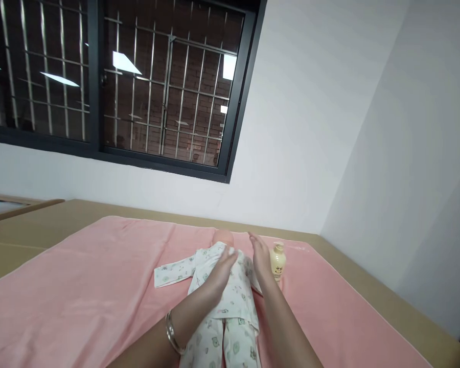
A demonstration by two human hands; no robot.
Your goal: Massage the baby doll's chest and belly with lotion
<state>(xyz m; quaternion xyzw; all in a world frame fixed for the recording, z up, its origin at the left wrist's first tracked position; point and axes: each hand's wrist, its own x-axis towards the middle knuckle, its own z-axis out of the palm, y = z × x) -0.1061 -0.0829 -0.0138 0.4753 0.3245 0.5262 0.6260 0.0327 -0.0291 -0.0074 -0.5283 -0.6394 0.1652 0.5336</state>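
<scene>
A baby doll (223, 236) lies face up on a pink blanket (111, 266), dressed in a white patterned top (237, 294) and matching trousers (209, 340). Over the chest of the top is my left hand (221, 273), fingers stretched out and a silver bangle on the wrist. My right hand (260, 255) is raised at the doll's other side, fingers straight and palm turned inward. Neither hand grips anything; whether the left one touches the cloth I cannot tell. Just right of my right hand stands a pale yellow pump bottle (278, 261).
The blanket covers much of a tan platform (80, 208). White walls (291, 128) rise behind it and to the right, with a dark-framed barred window (168, 92) at the back. A wooden-edged frame (26, 208) sits at the far left.
</scene>
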